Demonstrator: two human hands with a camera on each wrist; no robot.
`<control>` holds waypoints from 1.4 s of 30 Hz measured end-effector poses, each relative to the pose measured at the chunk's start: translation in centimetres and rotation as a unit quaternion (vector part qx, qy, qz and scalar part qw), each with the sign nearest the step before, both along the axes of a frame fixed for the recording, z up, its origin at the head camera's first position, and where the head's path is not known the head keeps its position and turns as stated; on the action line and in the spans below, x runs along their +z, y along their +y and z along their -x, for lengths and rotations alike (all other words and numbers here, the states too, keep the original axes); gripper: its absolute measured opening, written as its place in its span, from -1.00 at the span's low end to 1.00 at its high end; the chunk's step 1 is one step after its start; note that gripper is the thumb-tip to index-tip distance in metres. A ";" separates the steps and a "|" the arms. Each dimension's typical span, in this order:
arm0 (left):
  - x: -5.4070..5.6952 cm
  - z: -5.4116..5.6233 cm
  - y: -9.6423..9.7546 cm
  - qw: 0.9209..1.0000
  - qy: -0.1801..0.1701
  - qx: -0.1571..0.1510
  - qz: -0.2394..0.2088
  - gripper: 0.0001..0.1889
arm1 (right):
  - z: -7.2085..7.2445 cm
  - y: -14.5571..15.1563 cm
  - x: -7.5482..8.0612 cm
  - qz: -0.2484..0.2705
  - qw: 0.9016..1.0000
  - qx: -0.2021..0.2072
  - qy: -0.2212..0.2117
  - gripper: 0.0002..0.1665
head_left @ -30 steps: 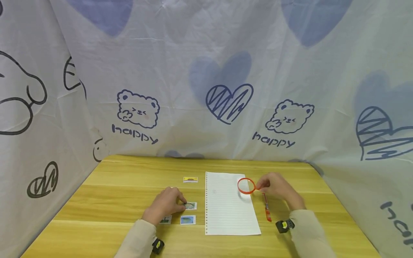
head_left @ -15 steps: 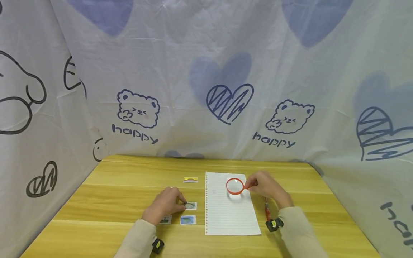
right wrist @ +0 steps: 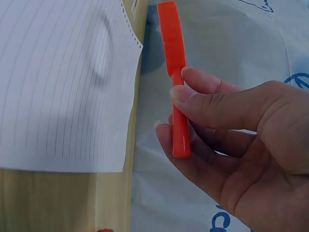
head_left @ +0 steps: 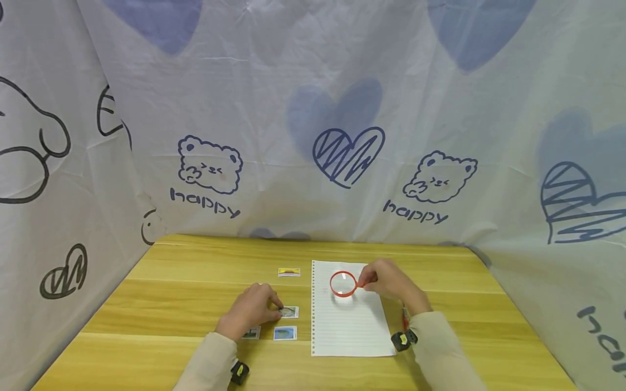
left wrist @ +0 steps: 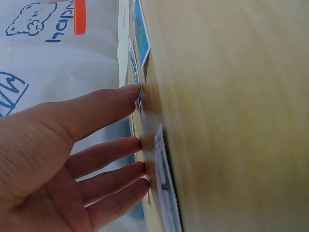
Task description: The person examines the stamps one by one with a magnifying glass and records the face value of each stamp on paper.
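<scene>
My right hand [head_left: 389,279] pinches the handle of a red-rimmed magnifying glass [head_left: 343,284] between thumb and fingers. Its round lens is raised over the upper part of a sheet of lined paper [head_left: 352,326]. In the right wrist view the red handle [right wrist: 180,125] runs between thumb and fingertips. My left hand [head_left: 250,308] rests low at the table, fingers extended, thumb and forefinger at the left edge of a greenish stamp [head_left: 290,312]. Just in front lies a blue stamp [head_left: 285,333]. Another stamp [head_left: 252,333] is partly hidden under the left hand and wrist.
A yellow stamp [head_left: 289,272] lies farther back, left of the paper. Right of the sheet, a red pen [head_left: 405,319] is partly covered by the right forearm. A printed white curtain [head_left: 283,217] stands behind the wooden table [head_left: 161,309].
My right hand has carried the magnifying glass leftward, from the paper's right edge to over its upper middle. The left hand and the stamps have stayed in place.
</scene>
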State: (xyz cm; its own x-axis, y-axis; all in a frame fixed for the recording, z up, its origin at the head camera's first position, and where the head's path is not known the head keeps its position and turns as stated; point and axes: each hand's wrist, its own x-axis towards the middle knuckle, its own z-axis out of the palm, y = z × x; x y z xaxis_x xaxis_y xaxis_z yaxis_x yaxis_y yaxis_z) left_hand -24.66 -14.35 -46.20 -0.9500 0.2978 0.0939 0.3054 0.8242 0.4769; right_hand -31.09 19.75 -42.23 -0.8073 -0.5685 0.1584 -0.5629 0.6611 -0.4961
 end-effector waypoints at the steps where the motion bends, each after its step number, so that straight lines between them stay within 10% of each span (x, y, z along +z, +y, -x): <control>1: 0.0 0.0 0.0 1.000 0.000 0.000 0.001 -0.88 | 0.0 -0.2 0.0 0.001 1.000 0.002 -0.001 -0.89; 42: -0.4 0.4 0.0 1.000 -0.002 0.005 0.003 -0.88 | -1.2 -6.1 -0.7 0.016 0.998 0.053 -0.019 -0.89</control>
State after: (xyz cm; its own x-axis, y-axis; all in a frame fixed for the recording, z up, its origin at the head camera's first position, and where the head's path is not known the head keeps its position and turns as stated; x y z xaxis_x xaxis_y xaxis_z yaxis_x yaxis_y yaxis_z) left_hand -25.03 -14.34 -46.60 -0.9531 0.2896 0.0878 0.2958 0.8302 0.4726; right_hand -29.87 13.67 -42.96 -0.7481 -0.6467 0.1488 -0.6099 0.5817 -0.5382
